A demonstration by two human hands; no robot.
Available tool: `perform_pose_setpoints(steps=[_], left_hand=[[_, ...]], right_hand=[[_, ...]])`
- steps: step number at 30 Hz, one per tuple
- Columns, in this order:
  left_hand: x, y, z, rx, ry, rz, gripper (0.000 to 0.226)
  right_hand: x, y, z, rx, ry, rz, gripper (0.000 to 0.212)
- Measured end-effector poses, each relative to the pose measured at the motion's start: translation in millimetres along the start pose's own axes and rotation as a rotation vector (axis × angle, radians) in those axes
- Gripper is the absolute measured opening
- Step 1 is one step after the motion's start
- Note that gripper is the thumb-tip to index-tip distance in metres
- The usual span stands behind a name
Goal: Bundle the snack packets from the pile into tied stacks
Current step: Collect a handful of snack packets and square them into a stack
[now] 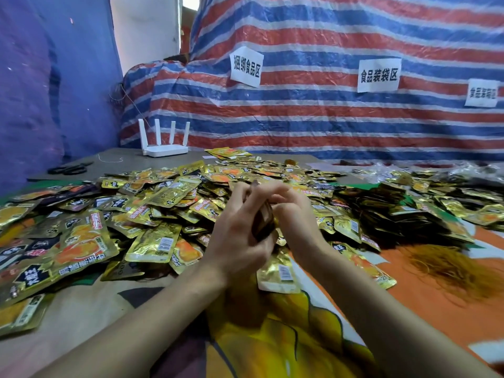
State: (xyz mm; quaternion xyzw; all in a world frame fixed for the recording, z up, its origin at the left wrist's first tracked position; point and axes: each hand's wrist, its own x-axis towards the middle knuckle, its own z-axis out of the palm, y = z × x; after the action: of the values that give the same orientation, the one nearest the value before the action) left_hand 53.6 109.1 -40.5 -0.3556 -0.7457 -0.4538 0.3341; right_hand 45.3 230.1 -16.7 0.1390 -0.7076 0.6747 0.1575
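Observation:
A wide pile of gold and orange snack packets [152, 203] covers the table from the left edge to past the middle. Above its near edge, my left hand [237, 233] and my right hand [294, 214] close together round a small dark stack of packets [263, 222] held on edge between them. The fingers of both hands curl over the stack's top. Most of the stack is hidden by my fingers. A heap of orange rubber bands [441, 266] lies on the table to the right. Darker bundled stacks [381, 208] lie behind that heap.
Black scissors [71, 168] and a loose string [110, 159] lie at the back left, near a white router [165, 148]. A striped tarp [327, 110] with paper signs rises behind the table. More packets and clear bags [463, 175] spread along the right.

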Motion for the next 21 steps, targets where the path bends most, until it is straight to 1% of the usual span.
perform_pose_setpoints(steps=[2, 4, 6, 8, 11, 14, 17, 21], left_hand=[[3.4, 9.8, 3.8, 0.047, -0.064, 0.077, 0.069], [5.5, 19.3, 8.8, 0.119, -0.097, 0.162, 0.067], [7.9, 28.5, 13.4, 0.142, -0.119, 0.184, 0.064], [9.4, 35.6, 16.3, 0.137, -0.134, 0.176, 0.062], [10.5, 43.2, 20.1, 0.106, -0.143, 0.141, 0.059], [10.6, 47.4, 24.3, 0.071, -0.147, 0.113, 0.058], [10.7, 49.8, 26.6, 0.047, -0.155, 0.094, 0.057], [10.0, 53.3, 24.4, 0.021, -0.169, 0.064, 0.058]], right_hand=[[-10.3, -9.4, -22.9, -0.272, -0.058, -0.097, 0.038], [-19.2, -14.6, -55.4, -0.53, -0.091, -0.092, 0.034], [-21.2, -18.9, -97.9, -0.801, -0.09, -0.019, 0.03], [-18.7, -23.3, -143.4, -1.076, -0.093, 0.112, 0.025], [-19.5, -25.7, -196.1, -1.373, -0.082, 0.322, 0.024], [-29.0, -13.9, -220.7, -1.513, -0.055, 0.408, 0.019], [-37.1, -1.4, -226.4, -1.473, -0.044, 0.434, 0.006], [-38.0, 3.2, -225.4, -1.464, -0.025, 0.411, 0.006]])
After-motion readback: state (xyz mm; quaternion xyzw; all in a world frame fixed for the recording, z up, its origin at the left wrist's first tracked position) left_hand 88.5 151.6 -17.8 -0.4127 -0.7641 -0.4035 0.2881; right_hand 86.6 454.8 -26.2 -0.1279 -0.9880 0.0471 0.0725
